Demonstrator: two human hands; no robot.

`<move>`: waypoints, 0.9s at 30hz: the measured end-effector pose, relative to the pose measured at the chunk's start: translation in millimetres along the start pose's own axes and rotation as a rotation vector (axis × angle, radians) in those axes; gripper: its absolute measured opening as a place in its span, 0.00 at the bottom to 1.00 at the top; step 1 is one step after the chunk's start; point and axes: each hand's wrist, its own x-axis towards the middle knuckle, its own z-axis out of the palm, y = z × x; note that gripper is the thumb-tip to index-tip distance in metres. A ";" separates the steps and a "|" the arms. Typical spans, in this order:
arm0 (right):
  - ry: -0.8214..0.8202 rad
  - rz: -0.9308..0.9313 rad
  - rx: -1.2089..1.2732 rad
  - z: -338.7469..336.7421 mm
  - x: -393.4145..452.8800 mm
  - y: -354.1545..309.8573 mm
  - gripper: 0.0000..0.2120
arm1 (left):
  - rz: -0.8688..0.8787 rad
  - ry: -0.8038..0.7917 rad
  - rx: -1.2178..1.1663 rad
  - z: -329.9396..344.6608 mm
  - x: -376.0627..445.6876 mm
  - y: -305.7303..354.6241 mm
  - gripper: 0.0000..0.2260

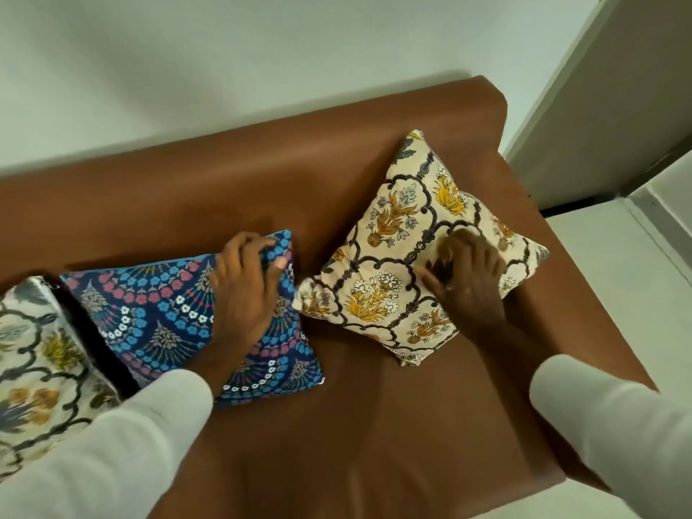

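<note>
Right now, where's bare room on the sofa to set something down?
Widest bare patch: front of the sofa seat, from both cushions to its near edge. Crowded left: far-left cushion, then blue cushion under the left hand, its corner nearly meeting the cream cushion under the right hand.

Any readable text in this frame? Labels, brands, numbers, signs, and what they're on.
None. The blue cushion, the cream floral cushion and the second cream cushion at the left edge carry only printed patterns, no lettering. No tag, label or logo shows on the brown sofa, the white sleeves or the wall.
</note>
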 end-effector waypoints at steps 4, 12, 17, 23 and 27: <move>-0.091 -0.196 0.178 32.7 -27.4 -81.3 0.19 | -0.105 -0.018 0.052 -48.0 20.1 -76.6 0.16; -0.771 0.186 0.582 97.6 -54.9 -201.6 0.32 | -0.072 -0.349 0.128 -89.0 8.4 -192.9 0.26; -0.917 0.325 0.592 120.4 -73.3 -227.2 0.58 | -0.061 -0.400 0.182 -94.2 0.4 -209.9 0.37; -0.789 0.247 0.701 117.3 -74.4 -260.0 0.36 | -0.075 -0.316 0.287 -115.6 -35.9 -220.0 0.31; -0.720 0.226 0.750 92.7 -64.2 -266.0 0.24 | -0.214 -0.173 0.180 -129.6 -70.5 -225.6 0.29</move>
